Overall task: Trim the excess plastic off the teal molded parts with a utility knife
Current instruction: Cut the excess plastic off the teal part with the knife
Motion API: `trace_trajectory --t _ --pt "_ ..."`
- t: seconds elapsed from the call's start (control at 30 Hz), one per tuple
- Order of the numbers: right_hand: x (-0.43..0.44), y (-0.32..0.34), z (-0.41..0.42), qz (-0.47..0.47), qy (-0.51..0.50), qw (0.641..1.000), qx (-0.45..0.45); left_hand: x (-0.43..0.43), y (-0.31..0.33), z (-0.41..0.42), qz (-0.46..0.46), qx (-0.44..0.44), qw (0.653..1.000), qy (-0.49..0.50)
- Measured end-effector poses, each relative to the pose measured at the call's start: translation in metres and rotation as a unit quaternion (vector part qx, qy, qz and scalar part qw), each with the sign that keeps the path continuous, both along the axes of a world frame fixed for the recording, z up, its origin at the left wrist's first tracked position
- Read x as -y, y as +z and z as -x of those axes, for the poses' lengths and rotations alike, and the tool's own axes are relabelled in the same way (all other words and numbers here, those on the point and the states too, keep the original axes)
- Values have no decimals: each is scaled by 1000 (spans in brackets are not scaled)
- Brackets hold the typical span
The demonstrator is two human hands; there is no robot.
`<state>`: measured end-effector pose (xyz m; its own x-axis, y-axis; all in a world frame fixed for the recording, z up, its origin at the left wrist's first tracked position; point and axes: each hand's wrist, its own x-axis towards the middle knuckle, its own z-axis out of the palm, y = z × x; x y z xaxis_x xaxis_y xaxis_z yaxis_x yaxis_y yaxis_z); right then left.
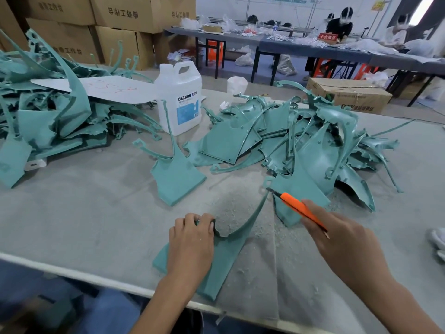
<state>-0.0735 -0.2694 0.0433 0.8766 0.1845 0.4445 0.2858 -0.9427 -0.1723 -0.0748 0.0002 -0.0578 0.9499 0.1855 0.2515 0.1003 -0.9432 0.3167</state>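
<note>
The tabletop wears a grey felt-like cover dusted with a heap of pale shavings in a workshop with stacked cardboard boxes behind it and long far tables where other people sit. A white jug stands mid-table beside a white sheet, between a left pile and a right pile of teal parts; one loose part sits alone in front of the jug. The held part lies flat near the front edge, its broad end toward the person and its thin curved arm sweeping away to the right. The left hand presses it down, fingers curled over its far rim. The right hand has its fingers clamped round an orange knife, whose long axis runs from the hand up and left, tip toward the end of that arm. The blade is dark and blurred, so contact with the plastic cannot be told; the left hand covers the part's middle, and the right hand's fingers are mostly hidden behind its back.
</note>
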Motion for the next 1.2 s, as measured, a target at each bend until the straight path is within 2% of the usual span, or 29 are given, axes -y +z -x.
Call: trace_trajectory --t 0.13,0.23,0.33,0.43,0.5,0.6,0.67,0.77,0.83,0.93,1.03,1.13,1.2 --pt "-6 -15 16 6 72 997 -13 1 1 0 6 2 1000 0" --pt "2 -21 15 49 122 991 -29 1 2 0 10 -1 1000 -4" --pt "16 -17 0 8 49 999 -22 -1 3 0 24 -5 1000 -9" --pt "29 -12 -13 -81 -32 996 16 -1 3 1 22 -8 1000 -12" --pt "28 -14 -11 -87 9 995 39 0 4 1 24 -6 1000 -12" --pt "12 -32 5 -26 146 989 -17 0 4 2 29 -4 1000 -11" --pt "11 -39 4 -6 161 986 -36 0 5 3 32 -4 999 -12" --pt "25 -35 -17 -79 68 994 17 0 7 2 30 -2 999 -11" --pt "26 -37 -14 -84 49 995 23 -1 7 1 37 5 999 -15" --pt "8 -56 10 -137 66 987 -54 -14 10 0 56 10 997 -42" --pt "-2 -75 30 -236 27 961 -142 -47 15 -4 63 -25 994 -91" --pt "-3 -86 35 -277 8 949 -148 -87 21 -10 40 -45 993 -100" --pt "-5 -87 33 -308 3 941 -140 -92 27 -12 53 -15 995 -88"
